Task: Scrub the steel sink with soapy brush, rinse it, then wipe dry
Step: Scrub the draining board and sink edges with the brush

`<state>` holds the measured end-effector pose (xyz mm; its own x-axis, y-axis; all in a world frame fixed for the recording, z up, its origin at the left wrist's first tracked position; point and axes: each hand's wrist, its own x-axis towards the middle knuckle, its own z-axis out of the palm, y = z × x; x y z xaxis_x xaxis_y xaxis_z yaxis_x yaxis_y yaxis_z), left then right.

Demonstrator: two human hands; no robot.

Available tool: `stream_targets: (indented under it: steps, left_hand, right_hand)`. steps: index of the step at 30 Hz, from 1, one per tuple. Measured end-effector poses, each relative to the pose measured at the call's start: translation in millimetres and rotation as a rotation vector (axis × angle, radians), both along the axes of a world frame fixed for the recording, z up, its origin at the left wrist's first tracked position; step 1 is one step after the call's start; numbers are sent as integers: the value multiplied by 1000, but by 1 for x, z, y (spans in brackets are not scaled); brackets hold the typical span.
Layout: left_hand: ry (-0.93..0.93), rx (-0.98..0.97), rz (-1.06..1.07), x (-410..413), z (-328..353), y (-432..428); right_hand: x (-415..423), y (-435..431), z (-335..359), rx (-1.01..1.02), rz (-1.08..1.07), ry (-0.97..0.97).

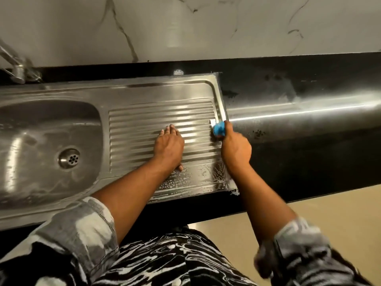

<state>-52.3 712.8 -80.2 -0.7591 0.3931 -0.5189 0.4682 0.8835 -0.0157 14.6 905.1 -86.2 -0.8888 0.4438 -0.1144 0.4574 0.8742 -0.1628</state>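
- The steel sink (165,92) sat in a black counter (309,162), below a white wall (185,27) with dark wiggly lines.
- The sink had a deep bowl (41,124) on the left side, with a round drain hole (69,158) at the bottom.
- Next to the bowl was the flat draining part (140,120) with long bumpy lines across it.
- The left hand (170,146) lay flat on the bumpy lines, palm down, with its fingers straight and close together. It held nothing.
- The right hand (236,150) was at the right edge of the sink. Its fingers were curled round a blue brush (219,129).
- The brush touched the sink at the right end of the bumpy lines, just beside the black counter.
- White soapy bubbles (193,180) covered the front strip of the flat part, near the person, and its front right corner.
- A shiny tap (17,69) stood behind the bowl in the far left corner. It looked blurry.
- Both arms had grey and white sleeves (76,230) pushed up to the elbows.
- A pale floor (329,213) showed below the counter on the right.
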Motion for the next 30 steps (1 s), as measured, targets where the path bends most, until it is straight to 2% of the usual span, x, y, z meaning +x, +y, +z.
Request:
stream_targets:
  steps: [4,7,11,15,19,22,25,30]
  left_hand:
    - [24,-1,-1,-1,4,2]
    - [36,-4,2,-1,5,1]
    - [41,1,6,-2,5,-1]
    - [50,-16,-14,-3,7,0]
    - [82,-20,-16,-3,9,7]
    - [107,-35,-14,-4,7,10]
    - [109,-35,-2,-5,7,11]
    - [103,-42,41,-6,8,17]
  right_hand:
    - [-82,9,13,-7,13,-32]
    - [-87,7,19,-6,20,-58]
    - [-12,-2,21,-147,-31,-56]
    - [77,-17,36,6,33,-257]
    - [106,-33,41,145,49,-363]
    - [100,-26,36,231,41,-320]
    - [77,-17,28,188,43,-308]
    - [-14,-4,24,161,114,-202]
